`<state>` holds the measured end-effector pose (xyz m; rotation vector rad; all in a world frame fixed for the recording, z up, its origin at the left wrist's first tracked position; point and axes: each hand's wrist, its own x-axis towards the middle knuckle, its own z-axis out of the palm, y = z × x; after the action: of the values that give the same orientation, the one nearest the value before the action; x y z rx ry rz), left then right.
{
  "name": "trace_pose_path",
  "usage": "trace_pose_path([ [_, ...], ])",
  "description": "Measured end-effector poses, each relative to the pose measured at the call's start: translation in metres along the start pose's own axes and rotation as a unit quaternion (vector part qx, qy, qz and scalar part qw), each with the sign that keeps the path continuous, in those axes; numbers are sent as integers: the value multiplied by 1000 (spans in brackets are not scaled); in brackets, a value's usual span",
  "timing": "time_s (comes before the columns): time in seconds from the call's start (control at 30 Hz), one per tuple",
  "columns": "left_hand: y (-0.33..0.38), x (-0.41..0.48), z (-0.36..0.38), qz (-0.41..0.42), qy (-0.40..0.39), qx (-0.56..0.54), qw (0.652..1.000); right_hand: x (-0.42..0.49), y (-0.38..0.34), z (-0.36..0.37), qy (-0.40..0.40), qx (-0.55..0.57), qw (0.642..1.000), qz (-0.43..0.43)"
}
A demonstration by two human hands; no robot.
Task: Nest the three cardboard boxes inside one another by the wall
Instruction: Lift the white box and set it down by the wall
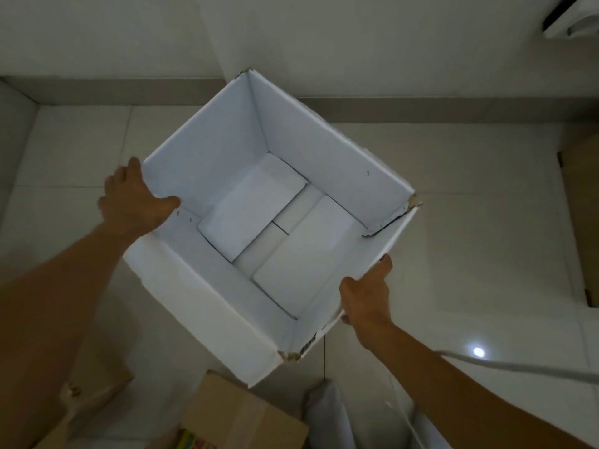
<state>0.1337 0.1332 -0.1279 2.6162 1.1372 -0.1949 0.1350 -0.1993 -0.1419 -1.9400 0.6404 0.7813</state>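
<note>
A large white cardboard box with an open top fills the middle of the view, turned cornerwise, its far corner near the wall. Its inside holds only the folded bottom flaps. My left hand grips the box's left corner, thumb inside the rim. My right hand grips the lower right wall, thumb on the rim. A brown cardboard box lies on the floor below the white box, near my feet. Another brown box shows at the right edge.
The pale tiled floor meets a white wall with a grey skirting strip behind the box. A grey cable runs across the floor at lower right. A white appliance sits at the top right corner.
</note>
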Motion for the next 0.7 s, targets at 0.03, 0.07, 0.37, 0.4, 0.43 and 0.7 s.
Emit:
trace_pose_path([
  [0.03,0,1,1,0,5,7,1000,3,-2,-3,2,0,1000,-4],
  [0.07,0,2,1,-5,5,-2,1000,6,-5,-7,5,-1,1000,-12],
  [0.37,8,-9,13,16,-15,85,996,52,-31,-68,61,-55,990,-117],
  [0.4,11,-11,15,18,-18,95,995,58,-34,-74,67,-54,989,-121],
  [0.43,14,-15,18,21,-18,101,995,64,-37,-80,71,-52,988,-126],
  [0.7,44,-42,38,19,2,67,998,92,-49,-122,65,-41,983,-168],
])
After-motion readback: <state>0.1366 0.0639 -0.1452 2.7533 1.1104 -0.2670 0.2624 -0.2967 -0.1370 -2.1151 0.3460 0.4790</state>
